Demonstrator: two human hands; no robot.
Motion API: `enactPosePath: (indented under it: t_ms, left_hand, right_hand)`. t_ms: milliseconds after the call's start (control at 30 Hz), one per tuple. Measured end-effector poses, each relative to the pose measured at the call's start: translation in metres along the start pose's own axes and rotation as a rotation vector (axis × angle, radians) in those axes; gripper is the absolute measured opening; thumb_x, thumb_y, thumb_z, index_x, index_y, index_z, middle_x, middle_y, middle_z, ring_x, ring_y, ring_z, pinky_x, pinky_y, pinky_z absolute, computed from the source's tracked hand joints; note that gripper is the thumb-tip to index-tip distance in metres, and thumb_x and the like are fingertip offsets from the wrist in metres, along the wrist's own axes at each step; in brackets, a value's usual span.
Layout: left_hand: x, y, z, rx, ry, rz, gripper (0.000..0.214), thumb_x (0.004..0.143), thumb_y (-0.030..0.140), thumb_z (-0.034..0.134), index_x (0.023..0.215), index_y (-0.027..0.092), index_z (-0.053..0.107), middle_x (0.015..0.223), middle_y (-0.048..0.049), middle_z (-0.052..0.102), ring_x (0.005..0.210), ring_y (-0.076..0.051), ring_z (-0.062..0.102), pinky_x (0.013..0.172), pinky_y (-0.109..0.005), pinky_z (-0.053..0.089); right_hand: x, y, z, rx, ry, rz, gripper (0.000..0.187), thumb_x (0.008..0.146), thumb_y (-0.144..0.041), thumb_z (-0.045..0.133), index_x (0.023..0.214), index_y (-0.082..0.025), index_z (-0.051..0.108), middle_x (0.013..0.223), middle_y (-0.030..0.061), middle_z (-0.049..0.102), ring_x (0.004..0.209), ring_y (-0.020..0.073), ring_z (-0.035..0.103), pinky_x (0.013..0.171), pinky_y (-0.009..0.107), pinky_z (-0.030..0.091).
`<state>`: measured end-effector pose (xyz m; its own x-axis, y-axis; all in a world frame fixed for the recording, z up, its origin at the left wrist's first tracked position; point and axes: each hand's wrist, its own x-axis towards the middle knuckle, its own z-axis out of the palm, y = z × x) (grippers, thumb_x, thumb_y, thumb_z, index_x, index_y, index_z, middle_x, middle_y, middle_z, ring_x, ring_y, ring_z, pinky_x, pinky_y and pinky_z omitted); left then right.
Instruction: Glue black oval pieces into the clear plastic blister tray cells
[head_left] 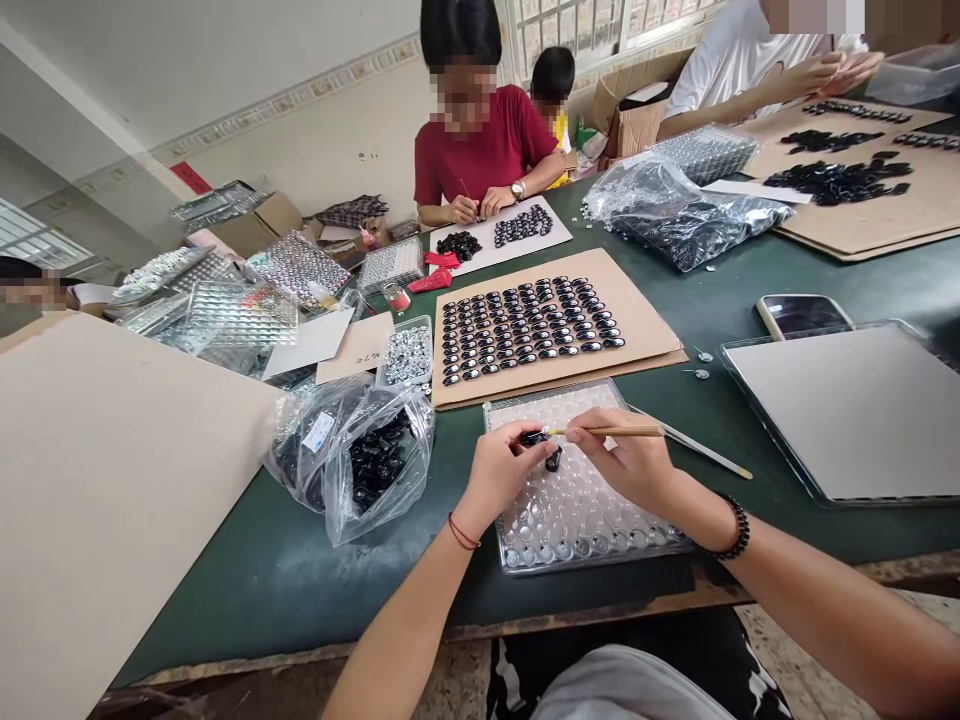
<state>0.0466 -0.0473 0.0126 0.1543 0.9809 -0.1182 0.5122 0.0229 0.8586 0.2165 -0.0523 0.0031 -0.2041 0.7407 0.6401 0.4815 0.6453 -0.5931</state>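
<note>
My left hand [501, 466] is closed in a pinch on a small black oval piece [537, 438] above a clear blister tray [570, 520] of round clear domes. My right hand [626, 460] is closed on a thin wooden stick [611, 432], whose tip touches the black piece. A second black piece [553, 460] lies on the tray just below my left fingers. Beyond the tray, a cardboard sheet [645, 335] carries rows of several black oval pieces [529, 325].
A plastic bag of black pieces [367, 460] lies left of the tray. A white board in a clear tray [855, 410] and a phone [802, 315] lie at the right. Other people work across the green table [300, 590]. A large cardboard panel [97, 500] stands at left.
</note>
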Motion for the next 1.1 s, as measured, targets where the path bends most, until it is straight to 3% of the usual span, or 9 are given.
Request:
enactPosePath:
  t_ms: [167, 567, 733, 933, 1033, 1100]
  left_hand:
    - [-0.001, 0.0, 0.0, 0.003, -0.023, 0.006, 0.034, 0.068, 0.036, 0.062, 0.097, 0.018, 0.065, 0.053, 0.0019, 0.057, 0.045, -0.011, 0.048, 0.048, -0.021, 0.036]
    - [-0.003, 0.004, 0.0, -0.03, -0.02, 0.042, 0.033, 0.069, 0.037, 0.06, 0.094, 0.017, 0.065, 0.054, 0.001, 0.057, 0.046, -0.01, 0.047, 0.048, -0.021, 0.035]
    - [-0.005, 0.005, 0.002, 0.022, 0.019, 0.074, 0.035, 0.07, 0.042, 0.059, 0.094, 0.018, 0.066, 0.053, 0.0011, 0.056, 0.046, -0.01, 0.044, 0.048, -0.021, 0.035]
    - [-0.008, 0.002, 0.005, 0.009, 0.073, 0.076, 0.027, 0.073, 0.034, 0.057, 0.093, 0.019, 0.067, 0.06, -0.0002, 0.061, 0.05, -0.011, 0.048, 0.05, -0.022, 0.036]
    - [-0.009, 0.002, 0.006, -0.033, 0.064, 0.072, 0.026, 0.073, 0.034, 0.057, 0.09, 0.018, 0.067, 0.065, -0.0016, 0.063, 0.051, -0.012, 0.048, 0.05, -0.022, 0.036]
    - [-0.011, 0.003, 0.006, -0.076, 0.02, 0.067, 0.024, 0.073, 0.033, 0.057, 0.089, 0.017, 0.067, 0.067, -0.0027, 0.064, 0.051, -0.012, 0.047, 0.05, -0.022, 0.036]
  right_hand:
    - [-0.001, 0.001, 0.002, -0.021, -0.053, -0.011, 0.014, 0.085, -0.023, 0.047, 0.075, -0.017, 0.055, 0.061, 0.0009, 0.06, 0.054, 0.0109, 0.052, 0.052, 0.021, 0.035]
    - [-0.001, 0.001, 0.003, 0.003, -0.087, -0.034, 0.014, 0.084, -0.022, 0.048, 0.073, -0.018, 0.056, 0.06, 0.0002, 0.059, 0.052, 0.01, 0.051, 0.051, 0.021, 0.035]
    - [-0.003, 0.002, 0.004, -0.02, -0.098, -0.067, 0.011, 0.083, -0.021, 0.05, 0.074, -0.018, 0.056, 0.061, -0.0001, 0.06, 0.053, 0.0104, 0.052, 0.052, 0.022, 0.036]
    - [-0.005, 0.0, 0.007, 0.014, -0.126, -0.094, 0.012, 0.084, -0.021, 0.05, 0.073, -0.018, 0.056, 0.063, 0.0019, 0.062, 0.056, 0.0112, 0.054, 0.055, 0.023, 0.039]
    - [-0.003, -0.001, 0.006, 0.105, -0.126, 0.012, 0.016, 0.083, -0.025, 0.05, 0.07, -0.018, 0.056, 0.061, 0.0019, 0.061, 0.052, 0.011, 0.052, 0.051, 0.023, 0.039]
    - [0.002, 0.0, 0.004, 0.266, -0.148, 0.221, 0.021, 0.084, -0.031, 0.048, 0.068, -0.018, 0.053, 0.058, 0.0012, 0.058, 0.048, 0.0103, 0.051, 0.047, 0.022, 0.038]
